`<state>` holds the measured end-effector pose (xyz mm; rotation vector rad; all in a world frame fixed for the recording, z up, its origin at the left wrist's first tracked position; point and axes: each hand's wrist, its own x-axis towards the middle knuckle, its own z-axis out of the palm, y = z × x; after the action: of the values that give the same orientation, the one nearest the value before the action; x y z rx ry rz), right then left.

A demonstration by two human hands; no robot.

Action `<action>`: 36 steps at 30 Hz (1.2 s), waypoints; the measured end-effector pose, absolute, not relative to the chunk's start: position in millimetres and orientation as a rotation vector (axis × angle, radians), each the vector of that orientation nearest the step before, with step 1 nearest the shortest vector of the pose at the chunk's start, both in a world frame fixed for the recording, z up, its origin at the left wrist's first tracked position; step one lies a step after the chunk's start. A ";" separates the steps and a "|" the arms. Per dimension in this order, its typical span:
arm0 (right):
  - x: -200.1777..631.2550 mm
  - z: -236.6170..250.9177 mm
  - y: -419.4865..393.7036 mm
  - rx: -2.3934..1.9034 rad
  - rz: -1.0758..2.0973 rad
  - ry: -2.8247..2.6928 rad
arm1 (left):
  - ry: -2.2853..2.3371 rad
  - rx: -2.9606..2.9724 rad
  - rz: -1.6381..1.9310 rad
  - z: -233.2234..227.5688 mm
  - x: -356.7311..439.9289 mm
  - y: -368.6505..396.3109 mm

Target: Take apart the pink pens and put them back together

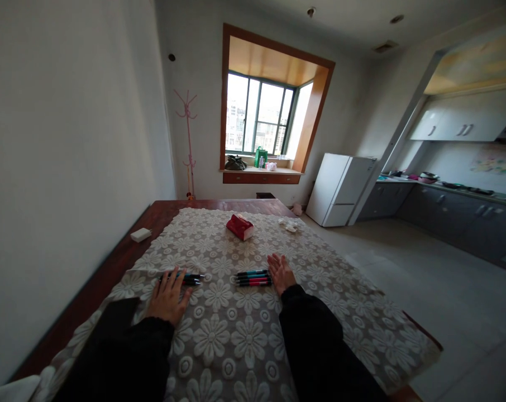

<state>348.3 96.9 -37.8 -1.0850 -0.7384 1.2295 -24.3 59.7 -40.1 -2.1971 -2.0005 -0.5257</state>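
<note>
Left hand: our left hand [168,298] lies flat on the lace cloth [232,335], grip released, fingertips touching the left bundle of pens [185,278].
Right hand: our right hand [281,272] rests open, grip released, its edge against the right bundle of pens [253,277].
Step in hand: we judge both bundles are laid side by side, apart, with nothing lifted.
Next move calls for: closing fingers round thin, rolling pens without scattering them.
Farther on the tabletop [123,254]: a red packet [239,226], a white box [141,234] near the left edge.
</note>
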 end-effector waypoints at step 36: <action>343.9 -32.3 93.1 -1.153 1.185 -0.782 | -2.037 -2.259 -0.478 -36.6 -27.2 59.9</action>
<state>343.9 93.1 -32.3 -1.1533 -0.7821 1.1846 -27.2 59.9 -36.6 -2.2592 -2.0371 -0.4782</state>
